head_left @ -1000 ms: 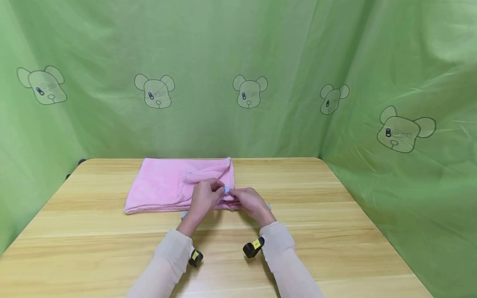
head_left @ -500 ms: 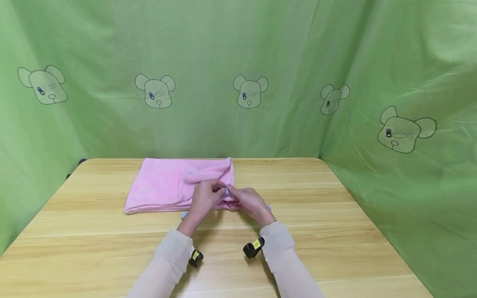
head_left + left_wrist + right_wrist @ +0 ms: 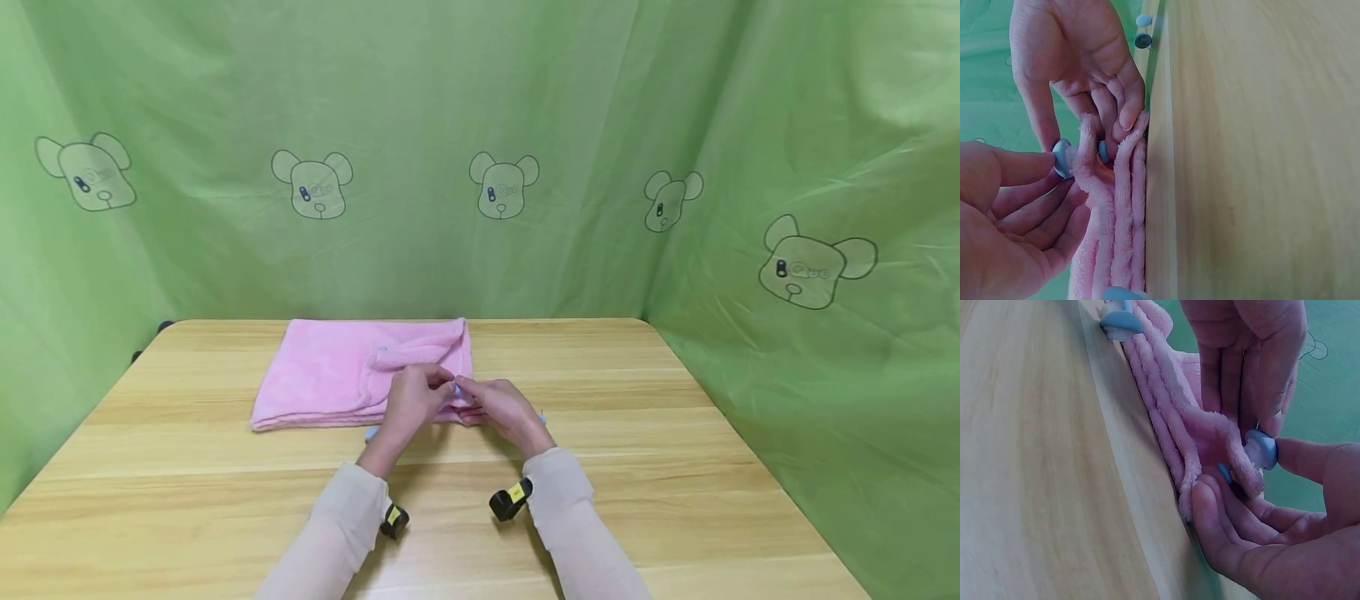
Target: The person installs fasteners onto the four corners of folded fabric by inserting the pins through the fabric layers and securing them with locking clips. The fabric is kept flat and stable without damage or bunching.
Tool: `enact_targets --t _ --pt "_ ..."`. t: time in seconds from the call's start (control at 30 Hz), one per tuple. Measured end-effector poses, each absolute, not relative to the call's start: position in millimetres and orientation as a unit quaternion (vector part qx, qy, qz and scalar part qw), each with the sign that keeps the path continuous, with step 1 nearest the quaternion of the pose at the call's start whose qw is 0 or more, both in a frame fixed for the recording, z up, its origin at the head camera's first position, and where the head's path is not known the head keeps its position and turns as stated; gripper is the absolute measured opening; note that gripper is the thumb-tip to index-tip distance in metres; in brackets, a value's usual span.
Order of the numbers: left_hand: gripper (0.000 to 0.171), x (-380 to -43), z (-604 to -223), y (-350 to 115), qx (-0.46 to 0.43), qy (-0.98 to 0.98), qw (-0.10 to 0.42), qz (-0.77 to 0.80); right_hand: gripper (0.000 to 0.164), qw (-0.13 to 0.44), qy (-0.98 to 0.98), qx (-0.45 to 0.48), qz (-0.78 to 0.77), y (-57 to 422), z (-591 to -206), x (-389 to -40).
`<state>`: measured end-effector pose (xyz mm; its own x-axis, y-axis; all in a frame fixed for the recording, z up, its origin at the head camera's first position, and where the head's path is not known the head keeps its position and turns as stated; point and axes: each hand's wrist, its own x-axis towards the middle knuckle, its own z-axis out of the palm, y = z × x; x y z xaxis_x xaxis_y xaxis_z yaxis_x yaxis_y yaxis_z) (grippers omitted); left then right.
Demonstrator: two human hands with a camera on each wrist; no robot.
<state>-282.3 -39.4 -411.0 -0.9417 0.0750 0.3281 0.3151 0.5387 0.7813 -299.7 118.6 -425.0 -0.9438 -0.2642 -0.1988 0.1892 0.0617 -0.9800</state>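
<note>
A folded pink fleece blanket (image 3: pixel 322 367) lies at the back of the table. At its near right corner, both hands meet around a blue mushroom-shaped duvet clip (image 3: pixel 1262 449). My right hand (image 3: pixel 504 407) pinches the clip through one blanket layer, thumb on the cap and fingers inside the fold by a small blue base (image 3: pixel 1224 472). My left hand (image 3: pixel 411 402) holds the cap from the other side, thumb tip against it, as the left wrist view also shows. White bristly plastic shows between the cap (image 3: pixel 1061 159) and the fleece. How far the two parts are joined is hidden.
Other blue clip pieces lie near the left wrist (image 3: pixel 371 432) and past the right wrist (image 3: pixel 542 417). A pale blue spot (image 3: pixel 382 348) shows on the blanket's fold. The wooden table (image 3: pixel 675 500) is bounded by a green curtain (image 3: pixel 420 250) behind and at the sides.
The right thumb has risen onto the blue cap, covering more of it, and both hands have since sunk very slightly. The blanket and loose clip pieces stay in place.
</note>
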Motion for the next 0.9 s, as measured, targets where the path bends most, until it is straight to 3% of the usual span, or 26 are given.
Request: enact_targets --t 0.23,0.7,0.9 --pt "0.006 -283.1 -412.4 -39.6 -0.132 -0.873 0.145 -0.446 0.038 0.164 0.707 -0.025 -0.688 118.2 -423.2 -299.0" --pt "0.008 -281.9 -414.3 -38.8 -0.13 -0.885 0.131 -0.428 0.028 0.162 0.693 -0.021 -0.703 117.6 -423.7 -299.0" --pt "0.017 -279.5 -409.6 -39.6 -0.106 -0.903 0.113 -0.401 0.03 0.158 0.684 0.002 -0.712 116.9 -421.5 -299.2"
